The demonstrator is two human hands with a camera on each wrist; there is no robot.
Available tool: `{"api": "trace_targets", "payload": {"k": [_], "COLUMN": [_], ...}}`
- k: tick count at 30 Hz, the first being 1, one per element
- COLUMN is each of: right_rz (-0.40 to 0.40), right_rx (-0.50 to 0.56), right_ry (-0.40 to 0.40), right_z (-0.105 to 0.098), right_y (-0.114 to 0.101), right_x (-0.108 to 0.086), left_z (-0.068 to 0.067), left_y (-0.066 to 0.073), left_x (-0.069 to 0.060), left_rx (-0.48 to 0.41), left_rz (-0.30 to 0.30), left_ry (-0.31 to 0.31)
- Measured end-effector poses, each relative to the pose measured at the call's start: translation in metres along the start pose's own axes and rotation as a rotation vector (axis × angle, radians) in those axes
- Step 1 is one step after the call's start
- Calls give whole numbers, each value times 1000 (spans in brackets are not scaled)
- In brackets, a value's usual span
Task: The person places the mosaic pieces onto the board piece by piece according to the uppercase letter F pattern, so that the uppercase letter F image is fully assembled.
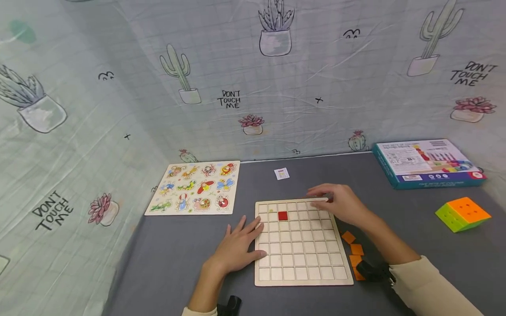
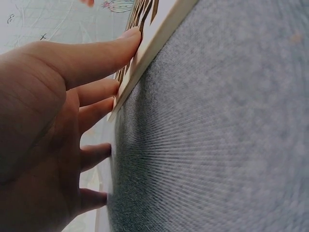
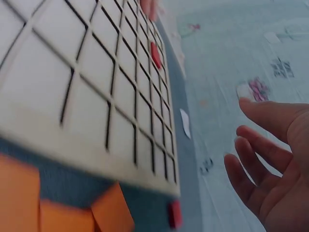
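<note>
A wooden grid board lies flat on the grey table. One red square tile sits in a cell of the second row from the far edge. My left hand rests at the board's left edge with spread fingers, the thumb and some fingertips touching the frame. Above the far right corner is my right hand; in the right wrist view its fingers are loosely bent and apart, with nothing between them. Several orange square tiles lie along the board's right side. Another red piece shows beside the board's corner.
An insect picture board lies at the back left. A small white card is behind the grid board. To the right are a flat teal box and an orange and green cube. A printed cloth hangs behind.
</note>
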State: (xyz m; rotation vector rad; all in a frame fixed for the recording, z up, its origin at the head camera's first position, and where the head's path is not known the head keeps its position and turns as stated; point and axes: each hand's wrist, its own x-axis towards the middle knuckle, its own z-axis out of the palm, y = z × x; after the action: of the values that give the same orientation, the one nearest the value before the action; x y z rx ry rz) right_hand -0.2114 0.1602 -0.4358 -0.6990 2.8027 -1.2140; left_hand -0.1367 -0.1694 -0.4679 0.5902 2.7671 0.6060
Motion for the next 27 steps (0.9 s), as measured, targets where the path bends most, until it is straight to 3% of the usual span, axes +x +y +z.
{"api": "trace_targets", "payload": {"k": [5, 11, 20, 27], "right_rz": [-1, -13, 63, 41], "right_rx": [-78, -129, -125, -175], "right_ry": [76, 127, -24, -105], "right_z": [-32, -47, -39, -28], "right_y": [11, 26, 55, 75], "right_x": [-16, -29, -29, -23], "left_z": [1, 1, -2, -5], "left_y": [-1, 0, 0, 2], "left_x": [-1, 0, -2, -2], "left_rx": [4, 7, 11, 3], "left_rz": [-5, 0, 16, 13], "left_ry": [8, 13, -10, -22]}}
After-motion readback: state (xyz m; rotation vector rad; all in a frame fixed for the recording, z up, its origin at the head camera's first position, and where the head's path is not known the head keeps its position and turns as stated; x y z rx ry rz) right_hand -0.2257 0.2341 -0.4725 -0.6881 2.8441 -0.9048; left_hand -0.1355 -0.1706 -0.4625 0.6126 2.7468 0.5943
